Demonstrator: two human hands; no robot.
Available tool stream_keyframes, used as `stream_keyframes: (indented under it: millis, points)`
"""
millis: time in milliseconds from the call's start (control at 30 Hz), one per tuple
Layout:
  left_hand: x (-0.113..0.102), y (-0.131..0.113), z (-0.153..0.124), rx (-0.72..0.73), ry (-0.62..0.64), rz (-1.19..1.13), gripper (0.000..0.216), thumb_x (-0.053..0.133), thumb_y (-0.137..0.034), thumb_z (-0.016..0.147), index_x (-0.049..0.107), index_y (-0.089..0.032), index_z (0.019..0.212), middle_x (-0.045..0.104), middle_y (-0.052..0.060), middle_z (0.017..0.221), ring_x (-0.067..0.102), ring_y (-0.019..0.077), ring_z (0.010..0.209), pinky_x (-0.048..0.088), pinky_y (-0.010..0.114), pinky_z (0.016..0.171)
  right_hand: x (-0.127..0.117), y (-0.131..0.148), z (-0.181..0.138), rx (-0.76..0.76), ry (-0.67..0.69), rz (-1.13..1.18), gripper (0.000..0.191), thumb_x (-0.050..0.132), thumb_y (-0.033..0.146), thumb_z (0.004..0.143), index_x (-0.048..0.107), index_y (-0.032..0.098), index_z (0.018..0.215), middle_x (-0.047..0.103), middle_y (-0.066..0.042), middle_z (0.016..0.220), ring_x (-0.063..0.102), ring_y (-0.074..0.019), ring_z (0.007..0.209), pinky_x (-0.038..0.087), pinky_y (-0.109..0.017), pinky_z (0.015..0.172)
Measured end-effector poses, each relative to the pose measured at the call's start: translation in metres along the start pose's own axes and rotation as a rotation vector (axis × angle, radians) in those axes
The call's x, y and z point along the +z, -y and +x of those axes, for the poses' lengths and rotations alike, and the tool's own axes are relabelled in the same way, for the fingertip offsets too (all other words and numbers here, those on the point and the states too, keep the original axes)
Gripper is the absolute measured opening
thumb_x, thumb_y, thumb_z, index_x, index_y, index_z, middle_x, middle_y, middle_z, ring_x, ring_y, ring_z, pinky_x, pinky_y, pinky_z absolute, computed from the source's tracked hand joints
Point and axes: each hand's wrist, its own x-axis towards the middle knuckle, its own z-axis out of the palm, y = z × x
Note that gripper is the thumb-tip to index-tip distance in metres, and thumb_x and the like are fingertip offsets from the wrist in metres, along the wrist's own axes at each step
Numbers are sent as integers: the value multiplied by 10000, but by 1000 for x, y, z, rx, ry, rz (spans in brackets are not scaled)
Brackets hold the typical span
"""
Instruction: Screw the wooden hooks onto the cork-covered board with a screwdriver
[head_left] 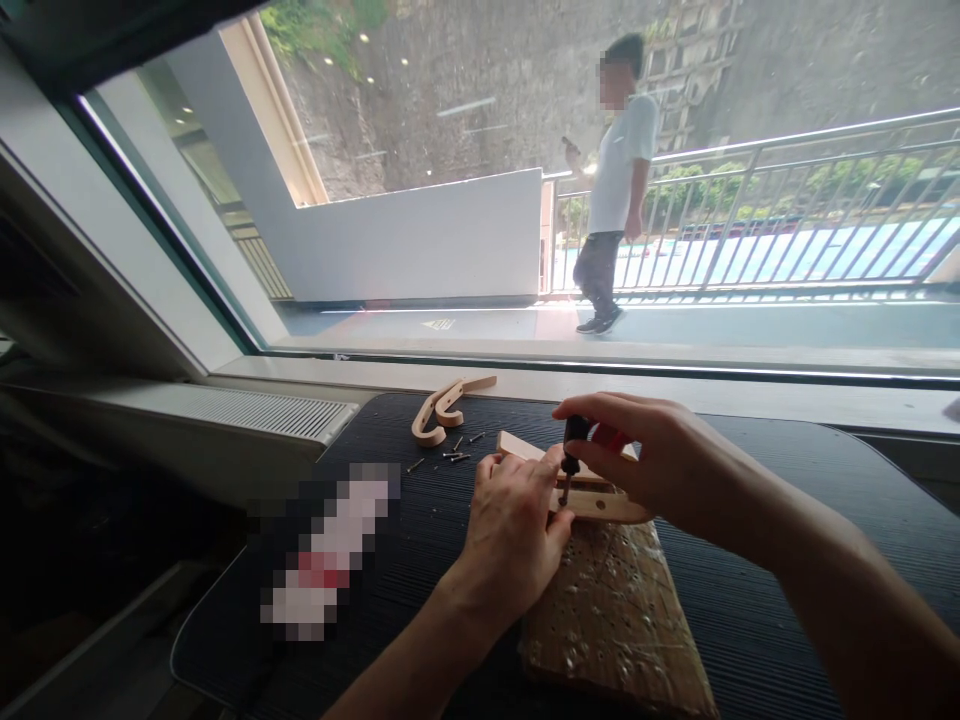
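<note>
My right hand (651, 438) is closed around the dark handle of a screwdriver (574, 448), held upright with its shaft pointing down. The tip meets a pale wooden piece (600, 506) that has a round hole in it. My left hand (513, 512) presses this wooden piece from the left, its fingers close to the screwdriver shaft. Under the work lies a brown board (611, 620), pitted and wrapped in clear film. Part of the wooden piece is hidden behind my hands.
Two hook-shaped wooden pieces, one in front (426, 422) and one behind (453, 402), lie at the table's far side. Several loose screws (459, 457) are scattered nearby. A blurred pinkish item (330, 560) rests on the dark table (409, 620). Beyond the window a person (611, 180) walks past.
</note>
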Motion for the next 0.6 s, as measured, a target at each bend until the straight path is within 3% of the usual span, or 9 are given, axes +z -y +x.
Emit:
stream_keyframes:
  millis: [233,433,600]
  points:
    - [0,-1,0,-9,14,6,526,646,-182,748,465,-251,1237,654,22,1008,541,236,990,336,452,930,0,-3,1,42,-18,-46,222,583,332,823,634,235,1015,664,22,698,583,-107,568,437,-224,542]
    - [-1,-1,0,-2,18,-4,603,647,-182,752,412,-242,1304,650,30,1054,538,230,1012,331,451,951,-2,-3,-1,40,5,29,247,537,303,847,640,248,1065,698,2,826,613,-116,642,465,-224,593]
    - [-1,-1,0,-8,19,4,599,651,-188,750,419,-236,1300,651,33,1049,538,235,1003,334,453,944,-3,-4,1,28,-6,-14,227,548,313,843,665,220,1014,697,-8,794,593,-121,621,455,-235,591]
